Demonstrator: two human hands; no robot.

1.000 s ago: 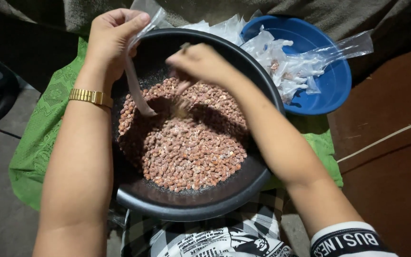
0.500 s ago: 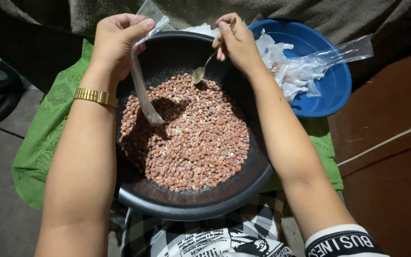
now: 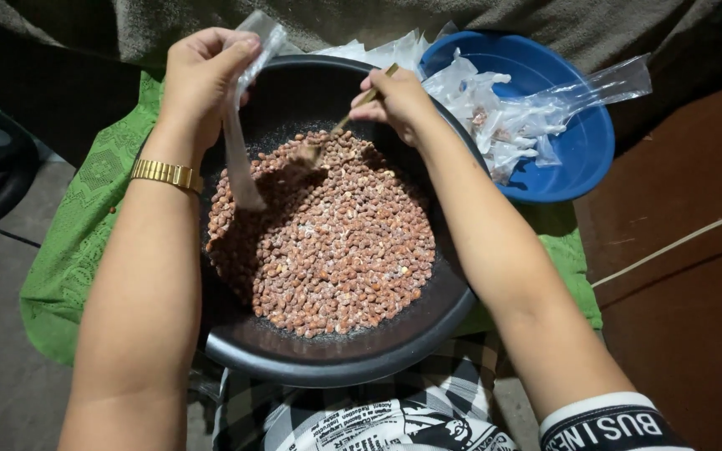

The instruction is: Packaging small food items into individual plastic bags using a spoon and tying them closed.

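Two hands are working over the black pan (image 3: 428,330) of coated peanuts (image 3: 327,242): the left hand (image 3: 198,71) is pinching a narrow clear bag (image 3: 244,159) upright for filling, the right hand (image 3: 399,100) is gripping a spoon (image 3: 327,138) scooping.

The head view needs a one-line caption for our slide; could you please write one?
Right hand dips a spoon into a black bowl of peanuts; left hand holds a narrow plastic bag.
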